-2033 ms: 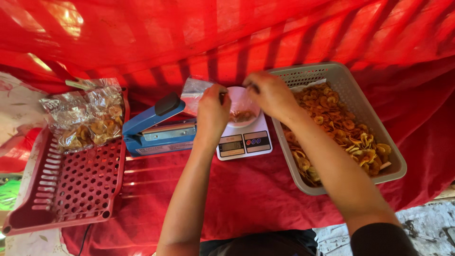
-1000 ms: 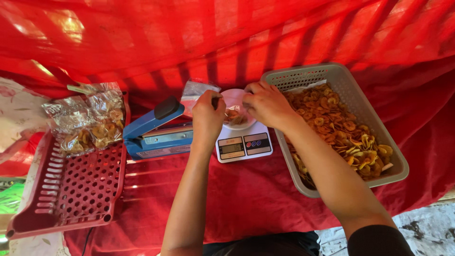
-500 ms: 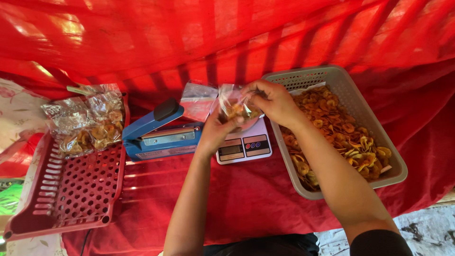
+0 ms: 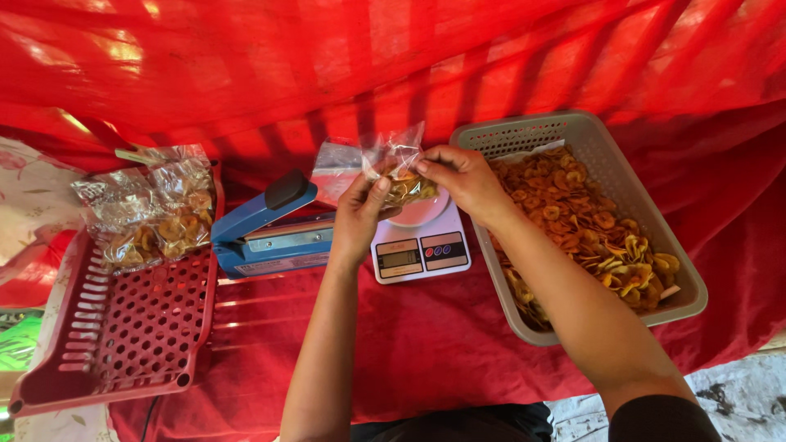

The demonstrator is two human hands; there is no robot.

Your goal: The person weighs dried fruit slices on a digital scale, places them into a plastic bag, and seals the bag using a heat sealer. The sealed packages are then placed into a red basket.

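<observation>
From the head camera: the small clear plastic bag of yellow chips [image 4: 401, 176] is up off the pink bowl [image 4: 419, 213] now, where two seconds back both hands pressed low over it, and the left hand [image 4: 358, 214] and right hand [image 4: 460, 178] each pinch it. It hangs mouth-up, long axis roughly vertical, above the white digital scale [image 4: 422, 250]. Around it: blue heat sealer [image 4: 266, 229] left, grey perforated basket [image 4: 524, 135] of chips right, red slotted tray [image 4: 123, 327] with filled bags [image 4: 151, 205] far left; fingers cover part of the bag.

Red perforated tray [image 4: 123, 327] at left, filled clear bags [image 4: 151, 209] at its far end. Blue heat sealer [image 4: 266, 229] beside it. Red cloth [image 4: 426, 344] covers bench.
</observation>
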